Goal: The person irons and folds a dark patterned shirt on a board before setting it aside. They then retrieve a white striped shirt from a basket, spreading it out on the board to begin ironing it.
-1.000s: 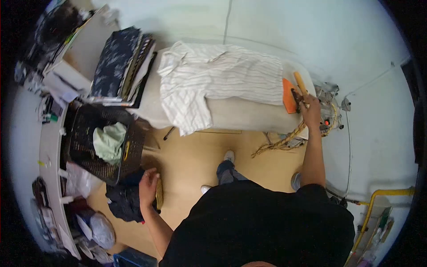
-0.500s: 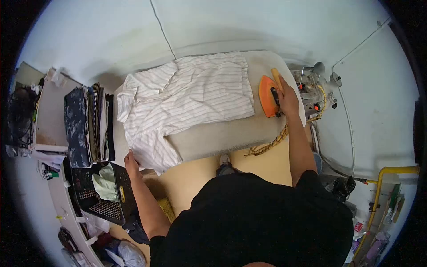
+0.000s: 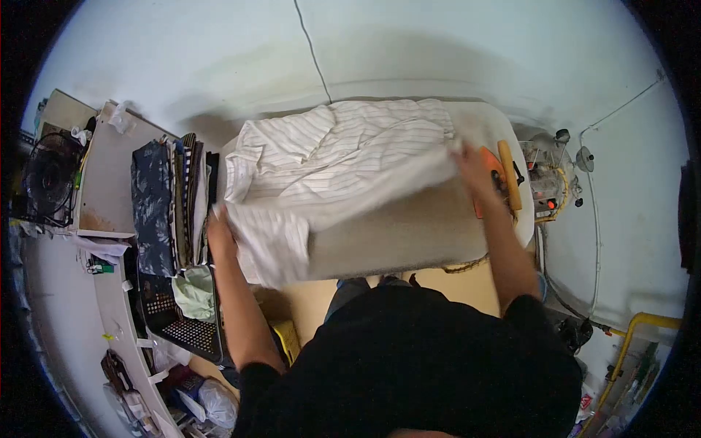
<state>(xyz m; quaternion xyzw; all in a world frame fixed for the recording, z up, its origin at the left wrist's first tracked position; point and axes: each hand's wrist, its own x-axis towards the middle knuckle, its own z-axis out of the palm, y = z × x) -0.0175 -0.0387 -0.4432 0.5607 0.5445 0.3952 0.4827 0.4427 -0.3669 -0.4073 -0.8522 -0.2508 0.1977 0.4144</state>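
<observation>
A white striped shirt (image 3: 343,160) lies across the padded ironing board (image 3: 409,226), its near edge lifted and blurred. My left hand (image 3: 221,232) is closed on the shirt's near left part, by the sleeve. Pinched in my right hand (image 3: 475,171) is the shirt's lower right corner, slightly smeared by motion. Just right of that hand, the orange iron (image 3: 488,162) with its tan handle rests on the board's right end, partly hidden by my forearm.
Folded dark clothes (image 3: 153,208) stand left of the board, above a black basket (image 3: 193,339) holding pale green cloth. A metal machine (image 3: 544,179) stands right. A fan (image 3: 51,175) is far left, and a yellow pipe (image 3: 621,350) lower right.
My right hand has let go of the iron and taken hold of the shirt's edge, which is now raised. The view has shifted, so the board appears further right.
</observation>
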